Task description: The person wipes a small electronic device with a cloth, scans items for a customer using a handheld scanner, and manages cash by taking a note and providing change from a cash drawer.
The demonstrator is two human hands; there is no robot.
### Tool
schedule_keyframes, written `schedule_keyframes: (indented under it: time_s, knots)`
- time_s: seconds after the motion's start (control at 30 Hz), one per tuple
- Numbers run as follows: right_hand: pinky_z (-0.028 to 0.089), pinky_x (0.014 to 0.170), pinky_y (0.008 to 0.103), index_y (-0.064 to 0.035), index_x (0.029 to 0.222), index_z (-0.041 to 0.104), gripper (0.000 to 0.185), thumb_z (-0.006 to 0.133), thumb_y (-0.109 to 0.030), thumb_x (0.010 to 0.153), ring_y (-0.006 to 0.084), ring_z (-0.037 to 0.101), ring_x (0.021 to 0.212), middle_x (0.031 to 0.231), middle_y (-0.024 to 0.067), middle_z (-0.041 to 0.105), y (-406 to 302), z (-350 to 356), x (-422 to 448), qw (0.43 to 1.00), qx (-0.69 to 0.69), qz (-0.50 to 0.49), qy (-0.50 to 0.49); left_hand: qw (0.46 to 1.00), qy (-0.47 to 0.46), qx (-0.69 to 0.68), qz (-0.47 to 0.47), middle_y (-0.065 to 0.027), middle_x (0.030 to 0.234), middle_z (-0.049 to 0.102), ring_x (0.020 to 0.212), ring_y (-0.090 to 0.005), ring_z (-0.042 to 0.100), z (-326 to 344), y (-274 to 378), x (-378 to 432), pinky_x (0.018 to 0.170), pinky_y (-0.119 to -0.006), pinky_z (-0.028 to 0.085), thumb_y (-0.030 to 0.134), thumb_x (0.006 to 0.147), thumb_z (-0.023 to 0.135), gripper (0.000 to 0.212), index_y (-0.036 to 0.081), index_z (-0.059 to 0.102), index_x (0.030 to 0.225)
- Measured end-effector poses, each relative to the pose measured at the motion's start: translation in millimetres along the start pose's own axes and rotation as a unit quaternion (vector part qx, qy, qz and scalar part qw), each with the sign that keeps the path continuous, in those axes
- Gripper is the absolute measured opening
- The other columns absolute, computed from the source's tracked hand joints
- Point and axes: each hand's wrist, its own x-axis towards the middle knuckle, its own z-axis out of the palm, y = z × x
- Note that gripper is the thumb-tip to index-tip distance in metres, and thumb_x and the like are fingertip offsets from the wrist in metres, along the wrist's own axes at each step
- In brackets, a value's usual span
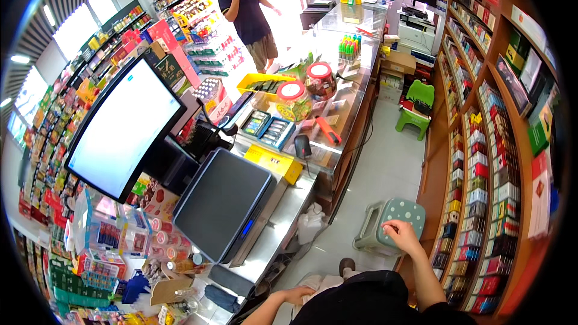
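Note:
My left hand point(300, 295) rests at the light trousers point(323, 283) on my leg, its fingers partly hidden against the cloth. Over a grey-green plastic stool point(408, 210) with pale dots hangs my right hand point(402, 235), fingers loosely bent and a gap beside the thumb; nothing shows in it. Ahead and left of me, a flat dark-topped counter device point(226, 203) with a small blue display sits on the metal counter point(289, 216). Behind it stands a lit monitor point(126, 128). A yellow box point(273, 162) and a black computer mouse point(302, 146) lie farther along.
A glass display counter point(356, 85) carries red-lidded jars point(291, 90) and a yellow tray point(246, 82). Cigarette shelves point(478, 180) line the right. A green chair point(417, 104) stands in the aisle. Beyond the counter is a person point(248, 13). A white plastic bag point(311, 223) hangs low by the counter.

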Motion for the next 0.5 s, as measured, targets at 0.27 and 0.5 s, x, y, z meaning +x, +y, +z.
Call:
schedule_keyframes:
  time_s: [0.27, 0.5]
  knots:
    - [0.05, 0.071, 0.0317, -0.0031, 0.102, 0.068, 0.022, 0.058, -0.019, 0.091, 0.019, 0.066, 0.078, 0.087, 0.0104, 0.069, -12.5, 4.0, 99.2, 0.994, 0.023, -0.098, -0.03, 0.987, 0.14, -0.015, -0.082, -0.02, 0.125, 0.055, 0.118, -0.0362, 0.051, -56.9, 2.7, 15.5, 0.099, -0.04, 0.04, 0.017, 0.082, 0.059, 0.052, 0.007, 0.05, 0.132]
    - [0.051, 0.072, 0.0344, -0.0055, 0.104, 0.068, 0.023, 0.057, -0.021, 0.091, 0.0232, 0.066, 0.081, 0.089, 0.0115, 0.069, -42.3, -5.1, 154.4, 0.996, 0.011, -0.09, -0.02, 0.958, 0.207, 0.099, -0.173, -0.0215, 0.125, 0.054, 0.115, -0.04, 0.052, -145.6, 48.0, 26.4, 0.096, -0.043, 0.044, 0.015, 0.082, 0.06, 0.048, 0.008, 0.051, 0.129]
